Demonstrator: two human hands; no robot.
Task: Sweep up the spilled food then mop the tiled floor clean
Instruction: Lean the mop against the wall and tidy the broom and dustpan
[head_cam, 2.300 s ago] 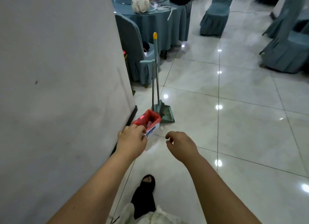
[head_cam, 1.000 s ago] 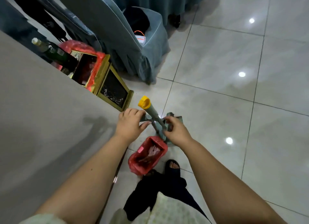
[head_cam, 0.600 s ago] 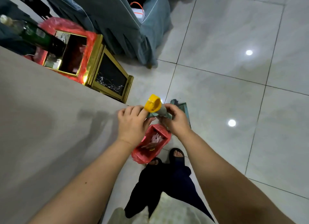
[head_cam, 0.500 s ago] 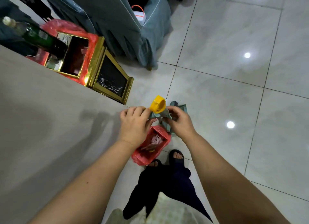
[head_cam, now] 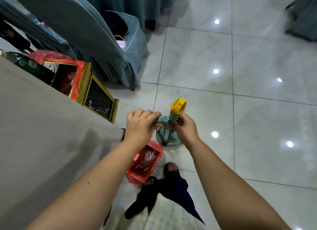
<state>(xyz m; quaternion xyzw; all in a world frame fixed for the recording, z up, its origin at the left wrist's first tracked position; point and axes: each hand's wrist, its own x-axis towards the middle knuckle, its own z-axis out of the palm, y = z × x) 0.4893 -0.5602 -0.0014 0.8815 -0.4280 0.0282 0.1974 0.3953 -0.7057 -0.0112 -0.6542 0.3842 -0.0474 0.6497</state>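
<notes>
Glossy pale tiled floor all the way out, ceiling lights glinting off it. A chair in blue-grey covers stands at far left, and a plain beige pillar fills the near left. Tucked behind the pillar are two gold-framed bins, one lined in red plastic.

Centre of the action: the broom and dustpan stand together upright on the tiles, just ahead of the person's feet. The left hand is curled over the dustpan's teal crossbar grip. The right hand pinches the broom shaft with thumb and fingertips, just under its yellow cap. The bristles I can't make out; the hands and pan hide them. No spilled food shows on the tiles in view, so I'd judge this is tool pick-up, with sweeping not yet begun.

Now the hazards. The two handles sit tight together. If they're clipped, a sharp tug could free them with a jerk and swing the pan. A small red-lined box sits on the floor just beside the pan and the near sandal. A swinging pan or a careless step could tip it and add to the mess. The right hand's light pinch may let the broom slip. And that shiny tile looks slick for open sandals.
</notes>
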